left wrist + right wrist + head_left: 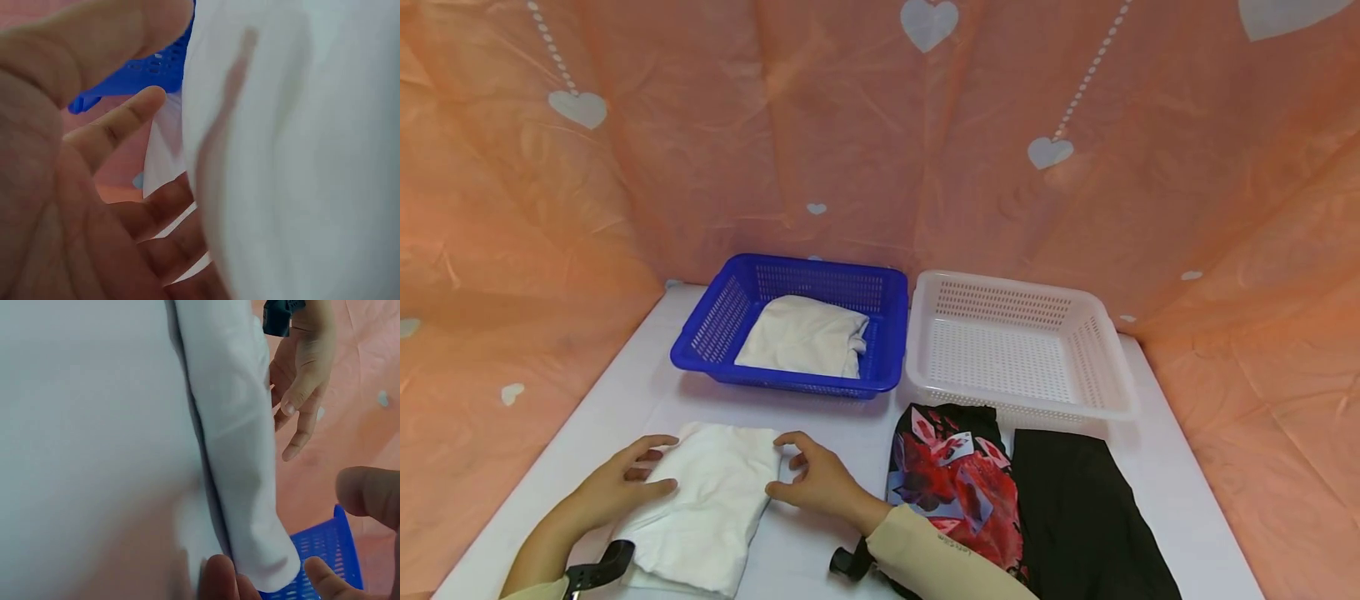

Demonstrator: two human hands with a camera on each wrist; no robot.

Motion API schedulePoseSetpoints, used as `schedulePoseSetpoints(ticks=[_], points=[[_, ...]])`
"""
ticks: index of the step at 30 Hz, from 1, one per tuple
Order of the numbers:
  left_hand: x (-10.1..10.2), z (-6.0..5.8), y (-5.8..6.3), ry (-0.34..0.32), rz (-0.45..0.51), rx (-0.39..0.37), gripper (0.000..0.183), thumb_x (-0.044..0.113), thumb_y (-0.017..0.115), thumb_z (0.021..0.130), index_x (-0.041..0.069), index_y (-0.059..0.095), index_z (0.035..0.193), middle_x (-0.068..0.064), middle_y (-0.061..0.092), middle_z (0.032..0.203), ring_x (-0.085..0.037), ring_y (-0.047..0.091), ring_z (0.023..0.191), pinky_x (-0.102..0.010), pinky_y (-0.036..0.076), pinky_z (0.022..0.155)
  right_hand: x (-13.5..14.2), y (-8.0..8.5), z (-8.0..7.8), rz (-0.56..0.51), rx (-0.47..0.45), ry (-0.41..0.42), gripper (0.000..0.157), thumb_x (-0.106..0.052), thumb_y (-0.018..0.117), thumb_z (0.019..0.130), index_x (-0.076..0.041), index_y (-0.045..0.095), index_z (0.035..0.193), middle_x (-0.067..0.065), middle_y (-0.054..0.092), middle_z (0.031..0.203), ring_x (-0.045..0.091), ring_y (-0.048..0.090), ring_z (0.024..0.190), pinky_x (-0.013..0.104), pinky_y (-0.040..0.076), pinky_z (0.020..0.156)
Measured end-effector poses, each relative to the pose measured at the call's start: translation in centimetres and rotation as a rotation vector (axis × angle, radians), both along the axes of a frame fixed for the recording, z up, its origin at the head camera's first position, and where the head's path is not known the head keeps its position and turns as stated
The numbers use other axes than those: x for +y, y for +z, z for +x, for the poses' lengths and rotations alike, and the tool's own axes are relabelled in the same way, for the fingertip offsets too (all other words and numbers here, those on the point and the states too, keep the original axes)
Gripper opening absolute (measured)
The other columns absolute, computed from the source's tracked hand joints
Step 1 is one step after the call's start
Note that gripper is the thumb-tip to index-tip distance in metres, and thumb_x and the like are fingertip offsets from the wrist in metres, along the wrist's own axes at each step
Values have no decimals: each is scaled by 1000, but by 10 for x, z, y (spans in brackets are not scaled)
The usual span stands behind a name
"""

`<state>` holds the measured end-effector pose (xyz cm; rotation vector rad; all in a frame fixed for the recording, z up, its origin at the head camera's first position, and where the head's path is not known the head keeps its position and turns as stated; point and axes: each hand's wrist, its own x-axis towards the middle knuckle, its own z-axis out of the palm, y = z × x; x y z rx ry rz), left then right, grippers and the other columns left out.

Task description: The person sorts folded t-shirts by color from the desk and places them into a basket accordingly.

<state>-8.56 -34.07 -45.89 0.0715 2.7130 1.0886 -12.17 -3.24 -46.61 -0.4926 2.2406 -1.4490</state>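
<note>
A folded white garment (707, 500) lies on the table at the front left. At its left edge is my left hand (625, 479), thumb over the cloth and fingers spread beside it. My right hand (820, 479) is at the opposite edge, index finger by the far corner and thumb lower along the side. In the right wrist view, thumb and index finger stand apart, with the white garment (240, 444) beyond them. The left wrist view has the cloth's side (281, 156) close up against the fingers of the left hand (75, 156).
Behind stands a blue basket (797, 385) with a folded white cloth (805, 333) inside. Right of it is a white basket (1022, 400). A black garment with red flowers (955, 483) and a plain black one (1082, 508) lie at the right, the right sleeve (940, 554) crossing the flowered one.
</note>
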Motion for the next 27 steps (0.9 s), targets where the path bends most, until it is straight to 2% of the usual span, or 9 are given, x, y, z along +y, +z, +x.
schedulePoseSetpoints(ticks=[4, 7, 13, 15, 18, 20, 23, 27], points=[[0, 6, -3, 5, 23, -34, 69, 27, 75, 83, 3, 41, 138, -31, 54, 126, -44, 59, 108, -43, 50, 81, -2, -5, 1, 32, -14, 4, 56, -19, 79, 75, -24, 55, 126, 6, 61, 101, 3, 55, 73, 22, 45, 66], [1, 9, -5, 4, 59, -65, 71, 26, 76, 82, 4, 39, 139, -31, 53, 127, -42, 59, 109, -39, 50, 78, -3, -6, 1, 18, -29, 6, 58, -15, 80, 73, -22, 55, 126, 4, 60, 101, 4, 58, 78, 21, 47, 68], [8, 11, -6, 3, 143, -96, 71, 22, 75, 83, 6, 36, 140, -29, 54, 125, -24, 59, 101, -29, 50, 71, -7, -8, 1, -95, -72, 48, 59, -3, 79, 73, -16, 54, 126, 4, 60, 99, 7, 66, 80, 18, 50, 71], [10, 11, -6, 7, 167, -108, 72, 22, 75, 82, 7, 35, 141, -27, 54, 126, -19, 59, 98, -27, 50, 70, -9, -8, 0, -103, -65, 64, 60, -3, 79, 73, -15, 54, 126, 4, 62, 96, 4, 64, 77, 17, 50, 71], [14, 9, -7, -1, 194, -116, 75, 20, 76, 81, 7, 35, 142, -27, 54, 127, -18, 58, 98, -26, 50, 71, -13, -8, 1, -86, -63, 64, 61, -4, 81, 72, -16, 55, 125, 0, 63, 94, 1, 59, 73, 16, 48, 72], [17, 8, -7, -8, 213, -125, 77, 19, 77, 79, 8, 34, 142, -28, 53, 127, -20, 58, 99, -27, 50, 72, -15, -9, 1, -64, -52, 61, 61, -5, 82, 70, -18, 56, 124, -1, 63, 96, 0, 56, 76, 17, 46, 74], [20, 6, -9, -22, 246, -131, 78, 15, 77, 79, 8, 34, 142, -29, 52, 128, -21, 58, 101, -26, 50, 74, -19, -10, 2, -23, -42, 48, 64, -5, 83, 67, -24, 58, 122, -3, 63, 108, 1, 54, 89, 18, 44, 81], [22, 4, -12, -56, 288, -109, 76, 12, 76, 79, 6, 33, 142, -29, 52, 127, -13, 59, 99, -25, 50, 75, -21, -12, 2, 20, -16, 35, 66, -3, 83, 65, -28, 59, 120, -1, 61, 123, 3, 52, 101, 20, 42, 87]])
